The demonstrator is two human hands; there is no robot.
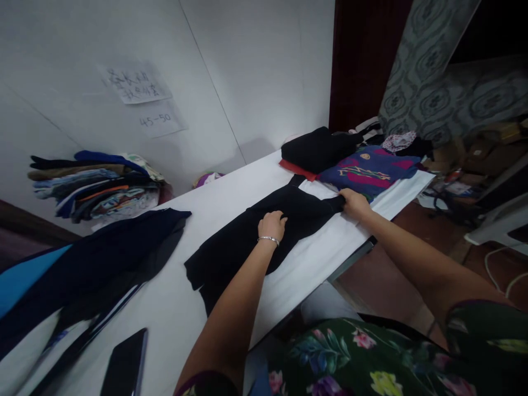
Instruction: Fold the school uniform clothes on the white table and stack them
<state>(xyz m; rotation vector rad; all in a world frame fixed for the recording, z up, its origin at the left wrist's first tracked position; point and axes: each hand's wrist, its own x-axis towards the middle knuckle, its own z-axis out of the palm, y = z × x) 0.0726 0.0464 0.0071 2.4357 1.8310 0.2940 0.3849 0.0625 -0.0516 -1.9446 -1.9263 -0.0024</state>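
A black sleeveless top (264,220) lies spread over the white table (225,203), its straps pointing toward the far right. My left hand (272,226), with a bracelet at the wrist, is on the middle of the top, fingers curled in and closed on the cloth. At the strap end, my right hand (355,204) grips one shoulder strap between thumb and fingers. Part of the top's lower end is hidden behind my left forearm.
Folded black clothes (317,148) and a purple patterned garment (367,170) lie at the table's far right. Dark garments (124,253) and a phone (125,363) are on the left. A clothes stack (99,184) stands by the wall with paper signs (140,85).
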